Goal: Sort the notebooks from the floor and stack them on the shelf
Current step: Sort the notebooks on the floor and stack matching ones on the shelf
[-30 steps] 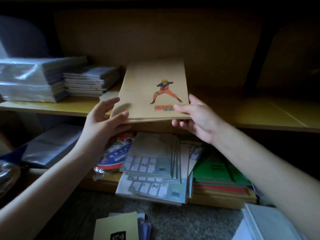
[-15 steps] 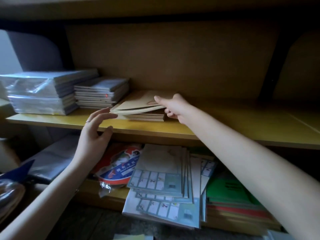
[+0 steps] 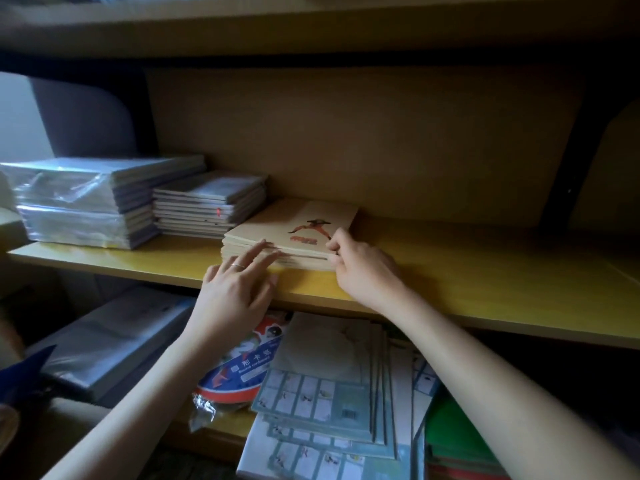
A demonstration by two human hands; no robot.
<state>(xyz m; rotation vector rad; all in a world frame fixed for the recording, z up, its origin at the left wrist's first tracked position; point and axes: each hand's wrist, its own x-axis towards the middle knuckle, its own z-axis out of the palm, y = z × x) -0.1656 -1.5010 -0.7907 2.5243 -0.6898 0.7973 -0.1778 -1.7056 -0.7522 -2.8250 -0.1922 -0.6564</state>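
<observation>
A tan notebook (image 3: 298, 223) with an orange cartoon figure lies on top of a low stack of tan notebooks on the yellow shelf (image 3: 467, 271). My left hand (image 3: 235, 289) lies with straight fingers against the stack's front edge. My right hand (image 3: 360, 268) has its fingers curled at the stack's right front corner and touches the edges of the notebooks. Two more stacks stand to the left: a grey one (image 3: 207, 202) and a plastic-wrapped one (image 3: 90, 199).
Below the shelf lie pale notebooks with printed grids (image 3: 329, 393), a round red and blue packet (image 3: 239, 372), green folders (image 3: 457, 438) and a wrapped bundle (image 3: 110, 341). The shelf's right part is bare wood. Another board runs overhead.
The cartoon notebook went from both hands onto the tan stack. My left hand rose to the stack's front edge, and my right hand came back to its right corner.
</observation>
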